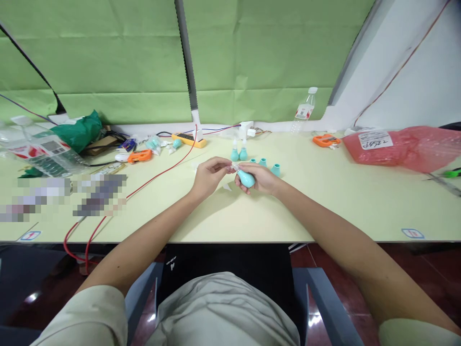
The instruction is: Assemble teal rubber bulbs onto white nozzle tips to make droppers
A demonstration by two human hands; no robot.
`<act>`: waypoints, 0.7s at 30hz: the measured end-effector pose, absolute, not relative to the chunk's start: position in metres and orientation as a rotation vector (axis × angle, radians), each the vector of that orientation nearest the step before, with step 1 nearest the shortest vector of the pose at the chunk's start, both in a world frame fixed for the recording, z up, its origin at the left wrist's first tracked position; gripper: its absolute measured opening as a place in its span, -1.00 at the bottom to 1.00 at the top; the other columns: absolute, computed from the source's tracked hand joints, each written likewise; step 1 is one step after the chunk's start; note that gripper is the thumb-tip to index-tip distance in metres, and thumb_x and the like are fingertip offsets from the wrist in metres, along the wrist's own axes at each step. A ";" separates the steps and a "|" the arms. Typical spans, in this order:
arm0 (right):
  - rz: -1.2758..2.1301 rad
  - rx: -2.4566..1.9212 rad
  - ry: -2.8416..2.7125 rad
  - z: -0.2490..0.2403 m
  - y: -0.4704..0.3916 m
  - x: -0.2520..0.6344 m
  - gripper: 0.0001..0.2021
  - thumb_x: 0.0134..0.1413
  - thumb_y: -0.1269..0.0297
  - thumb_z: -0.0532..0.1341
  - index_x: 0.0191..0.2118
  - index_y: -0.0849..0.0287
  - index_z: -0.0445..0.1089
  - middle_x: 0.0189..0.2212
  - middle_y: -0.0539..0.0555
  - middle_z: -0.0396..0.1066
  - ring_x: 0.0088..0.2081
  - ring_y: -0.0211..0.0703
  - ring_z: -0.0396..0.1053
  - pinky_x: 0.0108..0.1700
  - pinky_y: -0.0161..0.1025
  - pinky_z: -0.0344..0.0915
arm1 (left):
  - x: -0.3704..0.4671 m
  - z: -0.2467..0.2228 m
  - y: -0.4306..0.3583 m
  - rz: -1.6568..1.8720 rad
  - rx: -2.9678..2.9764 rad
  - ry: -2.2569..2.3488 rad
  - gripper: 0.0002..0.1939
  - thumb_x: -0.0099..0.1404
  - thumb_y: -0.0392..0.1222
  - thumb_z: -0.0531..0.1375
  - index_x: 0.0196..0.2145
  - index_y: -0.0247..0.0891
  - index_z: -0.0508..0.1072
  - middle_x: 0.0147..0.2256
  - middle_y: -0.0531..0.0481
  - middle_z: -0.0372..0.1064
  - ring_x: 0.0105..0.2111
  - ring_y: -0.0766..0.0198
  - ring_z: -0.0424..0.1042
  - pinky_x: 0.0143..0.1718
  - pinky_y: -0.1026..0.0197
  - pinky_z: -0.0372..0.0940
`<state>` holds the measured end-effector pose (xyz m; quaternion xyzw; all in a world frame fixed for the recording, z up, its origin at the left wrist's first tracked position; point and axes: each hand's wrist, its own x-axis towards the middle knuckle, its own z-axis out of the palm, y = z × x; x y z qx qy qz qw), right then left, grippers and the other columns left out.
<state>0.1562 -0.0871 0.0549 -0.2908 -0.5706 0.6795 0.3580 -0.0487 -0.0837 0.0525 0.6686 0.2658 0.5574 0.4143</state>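
Observation:
My right hand (261, 178) is closed round a teal rubber bulb syringe (247, 179), its rounded end facing me. At the bulb's narrow end sits a small clear nozzle (235, 166), which the fingertips of my left hand (212, 175) pinch. Whether the nozzle is fully seated is too small to tell. Just beyond my hands, two similar teal bulbs (235, 154) with clear tips stand upright. Beside them are three teal open-topped pieces (275, 169), partly behind my right hand. A small white scrap (227, 187) lies under my hands.
On the left are orange-handled tools (139, 156), a yellow meter (189, 140), large plastic bottles (46, 149) and a red cable (158, 174) crossing the table. To the right stand a clear bottle (304, 111), an orange tool (326, 140) and a red plastic bag (403, 149).

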 end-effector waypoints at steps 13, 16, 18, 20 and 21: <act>1.664 -0.807 -1.477 0.054 -0.090 0.149 -0.71 0.27 0.00 0.23 -0.19 0.16 0.30 -0.48 0.07 0.50 -0.58 -0.16 0.40 -0.62 -0.26 0.35 | -0.050 0.046 -0.082 1.411 2.018 0.752 -0.90 0.28 -0.21 0.29 -0.27 -0.23 0.62 -0.25 -0.09 0.50 -0.22 0.21 0.52 -0.14 0.11 0.48; 1.624 -0.822 -1.470 0.053 -0.091 0.144 -0.68 0.25 -0.04 0.25 -0.20 0.14 0.29 -0.49 0.05 0.47 -0.60 -0.17 0.39 -0.65 -0.28 0.33 | -0.049 0.044 -0.083 1.465 2.057 0.793 -0.89 0.29 -0.22 0.28 -0.26 -0.22 0.62 -0.20 -0.10 0.46 -0.18 0.22 0.50 -0.15 0.12 0.49; 1.615 -0.829 -1.461 0.053 -0.092 0.141 -0.66 0.24 -0.06 0.25 -0.18 0.13 0.29 -0.50 0.03 0.46 -0.60 -0.18 0.39 -0.66 -0.29 0.32 | -0.049 0.044 -0.083 1.498 2.056 0.801 -0.89 0.29 -0.22 0.28 -0.25 -0.21 0.63 -0.17 -0.11 0.42 -0.17 0.23 0.49 -0.15 0.13 0.50; 1.606 -0.827 -1.459 0.053 -0.092 0.140 -0.65 0.24 -0.07 0.25 -0.18 0.13 0.28 -0.50 0.02 0.45 -0.60 -0.19 0.38 -0.66 -0.29 0.32 | -0.048 0.045 -0.083 1.513 2.054 0.792 -0.89 0.29 -0.23 0.28 -0.25 -0.22 0.63 -0.17 -0.10 0.41 -0.17 0.23 0.49 -0.15 0.13 0.50; 1.599 -0.828 -1.460 0.053 -0.092 0.140 -0.66 0.24 -0.07 0.25 -0.17 0.13 0.29 -0.50 0.02 0.45 -0.60 -0.19 0.38 -0.67 -0.29 0.32 | -0.048 0.045 -0.083 1.517 2.051 0.788 -0.89 0.29 -0.23 0.29 -0.25 -0.22 0.63 -0.18 -0.10 0.41 -0.17 0.23 0.49 -0.15 0.14 0.50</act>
